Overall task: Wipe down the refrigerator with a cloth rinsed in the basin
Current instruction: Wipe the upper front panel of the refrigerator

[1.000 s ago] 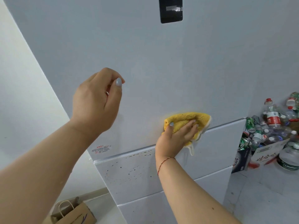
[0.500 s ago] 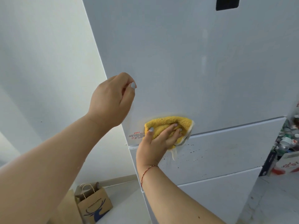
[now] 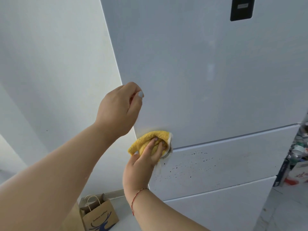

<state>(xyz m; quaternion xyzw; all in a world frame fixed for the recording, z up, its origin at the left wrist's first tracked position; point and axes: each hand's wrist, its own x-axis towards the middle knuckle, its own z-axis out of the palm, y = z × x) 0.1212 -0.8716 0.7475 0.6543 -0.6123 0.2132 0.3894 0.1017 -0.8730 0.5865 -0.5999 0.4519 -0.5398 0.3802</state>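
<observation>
The white refrigerator [image 3: 200,80] fills the right of the head view. My right hand [image 3: 143,165] presses a bunched yellow cloth [image 3: 146,139] against the lower left corner of its upper door, just above the seam, with fingers lying over the cloth. My left hand [image 3: 118,110] is raised at the door's left edge above the cloth, fingers curled, holding nothing. The middle drawer front [image 3: 225,169] below the seam carries many small dark specks. No basin is in view.
A dark display panel [image 3: 242,8] sits high on the door. A brown paper bag [image 3: 98,215] stands on the floor by the white wall [image 3: 50,80] to the left. Bottles, cans and a printed box [image 3: 298,172] are piled at the right edge.
My right hand has slid the cloth leftward along the bottom of the upper door to its left corner, and the cloth is more bunched. The left hand stays curled above it.
</observation>
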